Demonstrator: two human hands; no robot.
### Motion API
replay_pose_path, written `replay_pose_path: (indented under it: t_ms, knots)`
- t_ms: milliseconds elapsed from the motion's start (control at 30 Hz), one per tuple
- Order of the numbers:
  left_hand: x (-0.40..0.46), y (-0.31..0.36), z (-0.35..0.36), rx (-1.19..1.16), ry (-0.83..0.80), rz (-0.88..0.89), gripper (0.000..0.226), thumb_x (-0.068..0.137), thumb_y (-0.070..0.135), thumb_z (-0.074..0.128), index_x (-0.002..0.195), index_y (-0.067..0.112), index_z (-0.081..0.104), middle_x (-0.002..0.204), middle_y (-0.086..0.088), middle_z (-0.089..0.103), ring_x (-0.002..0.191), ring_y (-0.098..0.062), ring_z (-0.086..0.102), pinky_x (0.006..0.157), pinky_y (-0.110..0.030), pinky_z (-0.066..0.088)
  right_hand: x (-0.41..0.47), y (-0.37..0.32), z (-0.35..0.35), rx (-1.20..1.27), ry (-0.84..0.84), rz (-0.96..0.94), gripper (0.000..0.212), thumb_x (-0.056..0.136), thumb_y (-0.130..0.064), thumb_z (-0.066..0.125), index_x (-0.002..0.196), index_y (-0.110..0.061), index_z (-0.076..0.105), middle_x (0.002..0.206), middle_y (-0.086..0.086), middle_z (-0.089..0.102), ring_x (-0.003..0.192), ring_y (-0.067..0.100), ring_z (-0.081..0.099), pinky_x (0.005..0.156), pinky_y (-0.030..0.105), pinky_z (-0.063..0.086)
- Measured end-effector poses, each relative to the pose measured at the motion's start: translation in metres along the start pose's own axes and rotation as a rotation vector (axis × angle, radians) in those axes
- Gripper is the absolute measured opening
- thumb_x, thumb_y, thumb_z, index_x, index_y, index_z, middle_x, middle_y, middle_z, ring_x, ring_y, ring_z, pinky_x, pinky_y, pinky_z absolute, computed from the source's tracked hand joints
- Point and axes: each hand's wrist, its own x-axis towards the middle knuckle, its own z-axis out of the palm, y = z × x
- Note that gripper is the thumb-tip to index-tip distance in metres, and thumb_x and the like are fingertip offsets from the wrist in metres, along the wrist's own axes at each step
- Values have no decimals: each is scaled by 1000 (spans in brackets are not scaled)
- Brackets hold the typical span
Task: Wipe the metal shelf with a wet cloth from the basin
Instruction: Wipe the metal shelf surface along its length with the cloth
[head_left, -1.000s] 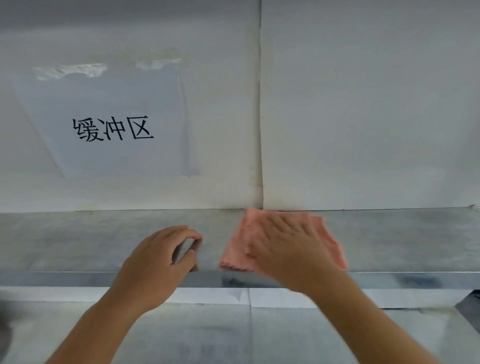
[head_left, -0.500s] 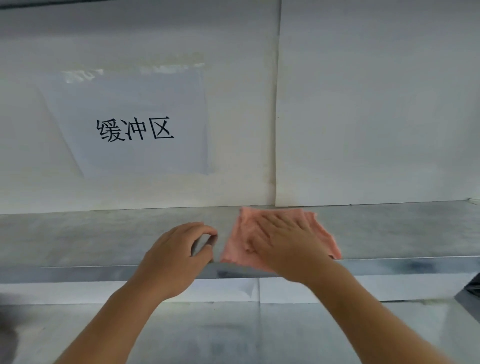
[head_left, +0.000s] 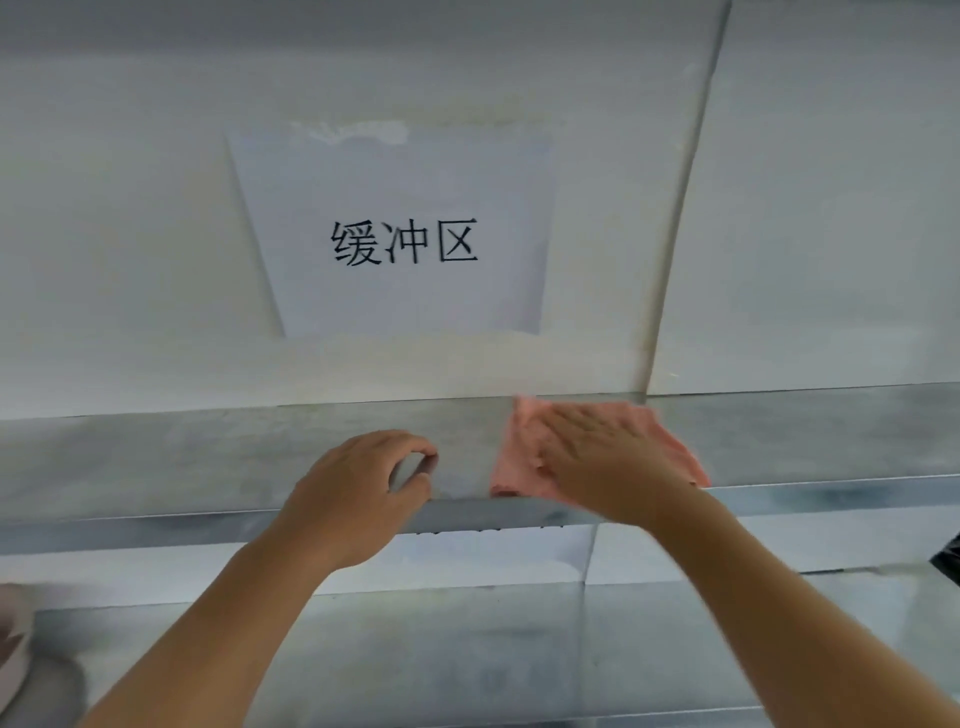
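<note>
The right hand (head_left: 602, 462) lies flat, fingers spread, pressing one pink cloth (head_left: 519, 457) onto the metal shelf (head_left: 208, 457) near its back edge, below the wall seam; its grip is not clamped, only palm-down on the fabric. The left hand (head_left: 358, 493) rests just beside, to the cloth's left, fingers curled loosely over the shelf's front lip, holding nothing. The shelf's long axis runs left to right, so the wipe likely travels sideways; the right hand is nearer. One paper sign (head_left: 400, 234) hangs on the wall above; no basin is clearly in view.
</note>
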Motion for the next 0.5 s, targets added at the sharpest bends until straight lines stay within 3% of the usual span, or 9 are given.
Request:
replay_pose_path:
  t_ms: [67, 133, 200, 267, 333, 367, 433, 500]
  knots:
    - [-4, -12, -7, -8, -1, 14, 20, 98, 41, 52, 115, 43, 63, 82, 29, 51, 87, 9, 49, 71, -17, 30, -7, 26, -3, -69, 2, 128, 89, 82, -51, -13, 164, -30, 15, 178, -7, 8, 164, 19, 9, 128, 61, 18]
    - [-7, -21, -11, -14, 1, 22, 22, 98, 41, 52, 116, 42, 63, 84, 28, 52, 90, -2, 50, 73, -19, 32, -13, 39, -8, -5, 9, 294, 86, 85, -49, -12, 166, -30, 11, 179, -7, 7, 165, 22, 9, 127, 63, 18]
    - [-8, -29, -14, -7, -9, 31, 24, 97, 44, 51, 119, 42, 62, 90, 29, 53, 98, -4, 49, 80, -25, 34, -11, 14, -13, 0, 32, 360, 87, 85, -55, -9, 163, -33, 22, 176, -5, 23, 162, 27, 21, 125, 63, 20]
    - [-9, -37, -16, 0, -25, 31, 28, 97, 46, 50, 123, 44, 61, 101, 31, 54, 109, -3, 50, 86, -27, 36, 3, -40, -8, -39, 24, 245, 73, 91, -56, 6, 153, -33, 38, 163, 1, 44, 152, 31, 40, 121, 59, 29]
    - [-10, -45, -19, 12, -24, 21, 31, 97, 46, 51, 126, 45, 60, 113, 30, 57, 115, -4, 51, 88, -27, 36, 18, -97, 6, -52, 27, 65, 62, 104, -47, 14, 162, -30, 25, 173, 0, 28, 160, 30, 24, 126, 59, 17]
    - [-10, -49, -20, 16, -15, 13, 31, 96, 44, 52, 126, 44, 61, 118, 28, 59, 116, -4, 51, 88, -27, 36, 23, -112, 11, -9, 2, 4, 67, 103, -48, 6, 166, -28, 16, 178, -3, 15, 164, 27, 12, 129, 59, 8]
    - [-10, -53, -24, 24, -16, 5, 30, 96, 43, 52, 125, 44, 61, 126, 28, 60, 118, -3, 50, 89, -26, 35, 27, -104, 12, 22, -43, -45, 92, 83, -56, -18, 168, -28, 6, 179, -6, 3, 165, 22, -1, 130, 62, 0]
    - [-9, -55, -28, 29, -36, 1, 30, 95, 45, 51, 124, 45, 60, 129, 30, 59, 120, -1, 49, 91, -26, 35, 22, -67, 7, -37, -58, -6, 105, 70, -55, -23, 168, -28, 1, 179, -6, -2, 165, 22, -4, 129, 65, 5]
